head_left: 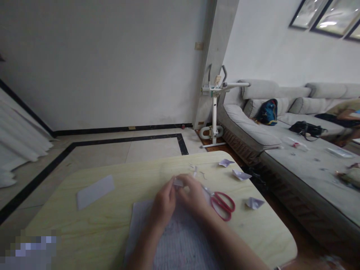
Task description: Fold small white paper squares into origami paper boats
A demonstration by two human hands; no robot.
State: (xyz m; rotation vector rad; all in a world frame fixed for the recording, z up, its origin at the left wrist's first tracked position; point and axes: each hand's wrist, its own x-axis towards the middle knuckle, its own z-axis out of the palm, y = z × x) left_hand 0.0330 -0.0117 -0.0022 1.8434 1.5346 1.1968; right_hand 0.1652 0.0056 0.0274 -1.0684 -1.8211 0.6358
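Observation:
Between my two hands is a small folded piece of paper (178,183), pale and partly covered by the fingers. My left hand (165,197) pinches it from the left, and my right hand (192,193) grips it from the right. Both hands are above the top of a lined, written-on sheet (180,240). Just right of my right hand lie scissors with red handles (223,205), their blades partly hidden behind it. Thin paper scraps (195,171) are scattered beyond the hands.
Folded paper boats (241,174), three in all, sit along the right side of the wooden table (112,228). A blank paper rectangle (96,192) lies at left. Past the table are an exercise machine (214,112) and a grey sofa (250,129), with a person's arm (351,114) at far right.

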